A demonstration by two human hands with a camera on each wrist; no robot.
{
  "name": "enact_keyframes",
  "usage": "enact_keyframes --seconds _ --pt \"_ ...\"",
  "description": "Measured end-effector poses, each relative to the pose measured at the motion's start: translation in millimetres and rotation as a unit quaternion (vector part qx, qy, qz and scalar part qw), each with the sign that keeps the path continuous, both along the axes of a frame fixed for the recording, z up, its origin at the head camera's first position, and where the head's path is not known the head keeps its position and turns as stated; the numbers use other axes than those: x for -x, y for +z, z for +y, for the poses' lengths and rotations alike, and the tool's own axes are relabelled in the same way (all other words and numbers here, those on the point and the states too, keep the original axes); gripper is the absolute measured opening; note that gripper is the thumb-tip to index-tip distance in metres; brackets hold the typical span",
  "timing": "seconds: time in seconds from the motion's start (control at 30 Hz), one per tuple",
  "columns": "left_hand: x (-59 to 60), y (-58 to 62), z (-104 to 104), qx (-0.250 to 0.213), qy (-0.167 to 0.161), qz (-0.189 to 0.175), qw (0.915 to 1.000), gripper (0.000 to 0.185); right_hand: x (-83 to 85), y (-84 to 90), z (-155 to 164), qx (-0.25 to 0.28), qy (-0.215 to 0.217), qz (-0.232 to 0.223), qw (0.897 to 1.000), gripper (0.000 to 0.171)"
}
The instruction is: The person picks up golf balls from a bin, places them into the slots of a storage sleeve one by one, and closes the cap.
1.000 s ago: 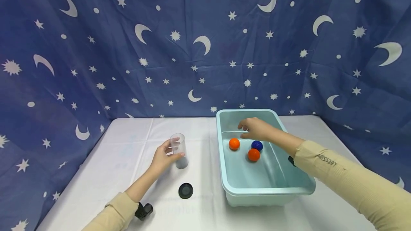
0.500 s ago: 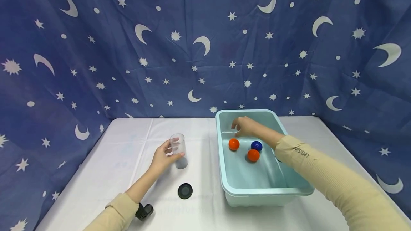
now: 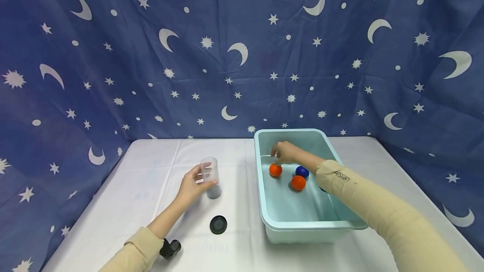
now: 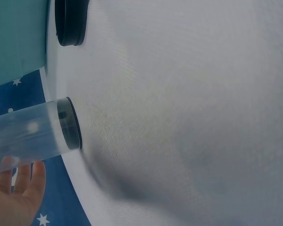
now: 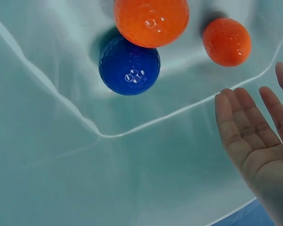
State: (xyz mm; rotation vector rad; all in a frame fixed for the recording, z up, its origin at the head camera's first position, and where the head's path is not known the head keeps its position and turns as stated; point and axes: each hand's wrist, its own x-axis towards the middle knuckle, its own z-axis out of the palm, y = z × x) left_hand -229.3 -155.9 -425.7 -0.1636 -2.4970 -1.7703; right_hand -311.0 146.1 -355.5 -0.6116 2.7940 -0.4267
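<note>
My left hand (image 3: 192, 184) grips a clear plastic tube (image 3: 210, 177) that stands upright on the white table; its dark base (image 4: 70, 123) shows in the left wrist view. My right hand (image 3: 285, 153) reaches into the pale teal tub (image 3: 314, 224), fingers (image 5: 245, 123) spread and holding nothing. Its fingertips hang just above the left orange ball (image 3: 275, 170) (image 5: 226, 41), with a gap showing in the right wrist view. A blue ball (image 3: 302, 171) (image 5: 129, 66) and a second orange ball (image 3: 298, 182) (image 5: 151, 19) lie together beside my forearm.
A black round lid (image 3: 218, 224) (image 4: 70, 21) lies on the white table (image 3: 143, 188) between the tube and the tub. A blue cloth with stars and moons (image 3: 242, 53) hangs close behind the table and along both sides.
My right hand has slid left and lower inside the tub, ending over the left orange ball. The left hand and the tube have stayed still.
</note>
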Motion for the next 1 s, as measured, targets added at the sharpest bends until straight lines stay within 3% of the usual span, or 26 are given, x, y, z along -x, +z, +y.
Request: enact_keyframes --seconds 0.5,1.0 --pt "2.4 -0.7 -2.2 0.003 -0.002 0.000 1.0000 0.056 5.8 -19.3 -4.6 -0.022 0.004 -0.013 1.000 0.028" --pt "2.5 1.1 -0.4 -0.005 -0.004 -0.006 1.0000 0.057 4.9 -32.4 -8.7 -0.041 -0.008 0.022 0.999 0.025"
